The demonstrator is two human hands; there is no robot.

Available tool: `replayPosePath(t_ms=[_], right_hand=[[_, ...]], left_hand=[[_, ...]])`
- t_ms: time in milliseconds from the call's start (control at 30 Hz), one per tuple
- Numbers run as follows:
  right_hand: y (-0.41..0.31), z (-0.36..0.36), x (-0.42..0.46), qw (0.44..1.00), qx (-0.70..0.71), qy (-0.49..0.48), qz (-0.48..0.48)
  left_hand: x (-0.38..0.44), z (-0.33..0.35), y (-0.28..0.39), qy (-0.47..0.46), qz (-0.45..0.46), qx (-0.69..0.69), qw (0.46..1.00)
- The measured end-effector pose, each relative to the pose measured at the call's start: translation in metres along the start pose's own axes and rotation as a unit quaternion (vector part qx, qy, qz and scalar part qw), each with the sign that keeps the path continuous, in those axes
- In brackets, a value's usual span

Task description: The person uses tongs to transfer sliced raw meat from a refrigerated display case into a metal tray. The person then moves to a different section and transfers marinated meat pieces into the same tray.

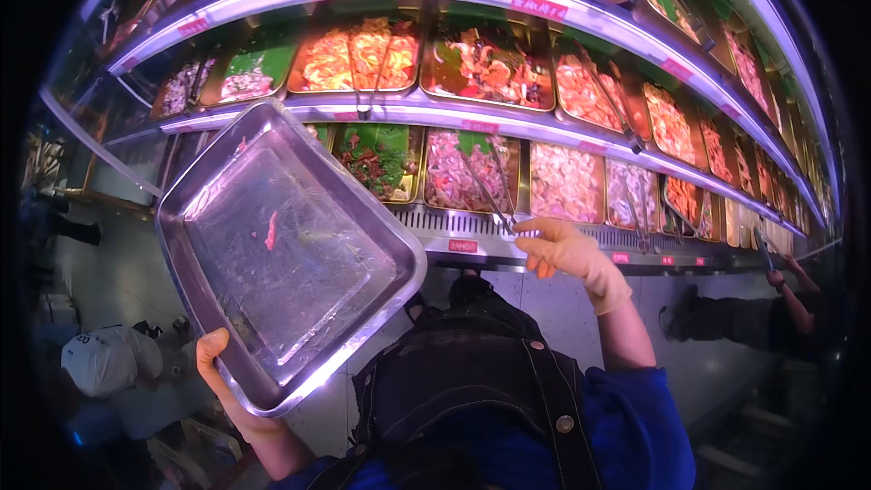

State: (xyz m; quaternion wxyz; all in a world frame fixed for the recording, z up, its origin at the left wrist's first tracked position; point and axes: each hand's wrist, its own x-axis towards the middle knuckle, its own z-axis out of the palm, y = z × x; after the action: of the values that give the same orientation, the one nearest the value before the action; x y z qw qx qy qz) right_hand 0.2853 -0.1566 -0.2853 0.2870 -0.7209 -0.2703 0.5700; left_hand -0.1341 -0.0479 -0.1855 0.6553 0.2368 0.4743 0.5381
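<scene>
My left hand grips the lower left rim of a metal tray, its thumb over the edge. A small red scrap of meat lies in the tray, with little else on its scratched bottom. Wearing a pale glove, my right hand is at the front edge of the display case, its fingertips at the handle end of metal tongs. Those tongs rest in a tray of pinkish sliced meat. Whether the fingers pinch the tongs cannot be told.
Lit shelves hold several trays of meat, many with tongs. A slotted metal ledge with red labels runs along the front. At the far right stands a person holding a long utensil. Another person in white is at the lower left.
</scene>
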Motion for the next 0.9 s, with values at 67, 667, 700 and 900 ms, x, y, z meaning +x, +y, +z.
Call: replayPosePath(t_ms=[67,667,700,900], right_hand=[[0.043,0.010,0.008,0.999,-0.007,0.002,0.048],[0.107,0.037,0.057,0.919,0.225,-0.324,0.017],[0.111,0.038,0.061,0.922,0.251,-0.293,0.019],[0.127,0.021,0.097,0.970,0.207,-0.112,0.059]], left_hand=[[0.012,-0.032,-0.016,0.035,-0.009,0.053,0.998],[0.027,0.027,-0.287,0.048,-0.129,0.016,0.990],[0.022,0.054,-0.292,0.071,-0.153,-0.020,0.985],[0.027,0.096,-0.366,0.097,-0.113,-0.104,0.983]])
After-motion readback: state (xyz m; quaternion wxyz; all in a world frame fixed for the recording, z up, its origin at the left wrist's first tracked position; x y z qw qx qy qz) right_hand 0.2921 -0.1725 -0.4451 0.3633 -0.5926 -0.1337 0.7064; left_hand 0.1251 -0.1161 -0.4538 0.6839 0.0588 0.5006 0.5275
